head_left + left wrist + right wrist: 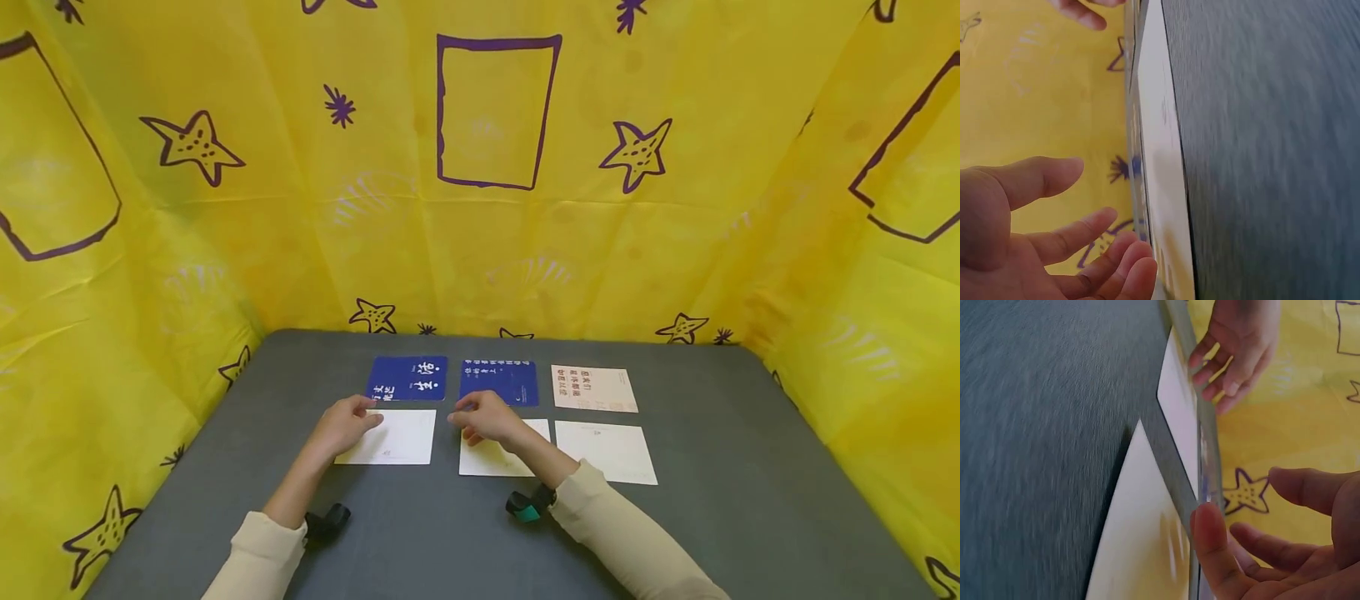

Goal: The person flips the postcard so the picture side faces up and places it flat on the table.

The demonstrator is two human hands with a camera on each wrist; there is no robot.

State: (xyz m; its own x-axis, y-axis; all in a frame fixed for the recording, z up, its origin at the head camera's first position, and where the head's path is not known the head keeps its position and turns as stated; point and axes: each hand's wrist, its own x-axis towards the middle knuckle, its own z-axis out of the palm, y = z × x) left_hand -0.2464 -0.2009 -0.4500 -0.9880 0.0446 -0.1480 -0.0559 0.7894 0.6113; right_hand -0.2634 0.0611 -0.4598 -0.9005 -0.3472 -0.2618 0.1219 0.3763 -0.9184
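My left hand (347, 427) hovers over the white card (408, 437) at the front left, its fingers loosely bent with nothing between them. In the left wrist view, thumb and fingers stand apart above that card's edge. Over the middle white card (495, 462) is my right hand (491, 417), partly hiding it. The right wrist view shows its fingers (1210, 531) relaxed and holding nothing. Behind the hands lie a blue card (408, 377) with white writing and a second blue card (517, 385), whose lower edge the right hand partly covers.
To the right, a cream card (603, 387) with reddish writing lies behind another white card (606, 452). All the cards lie flat on the dark grey table (420, 533). Yellow patterned cloth (487, 242) rises at the back and both sides.
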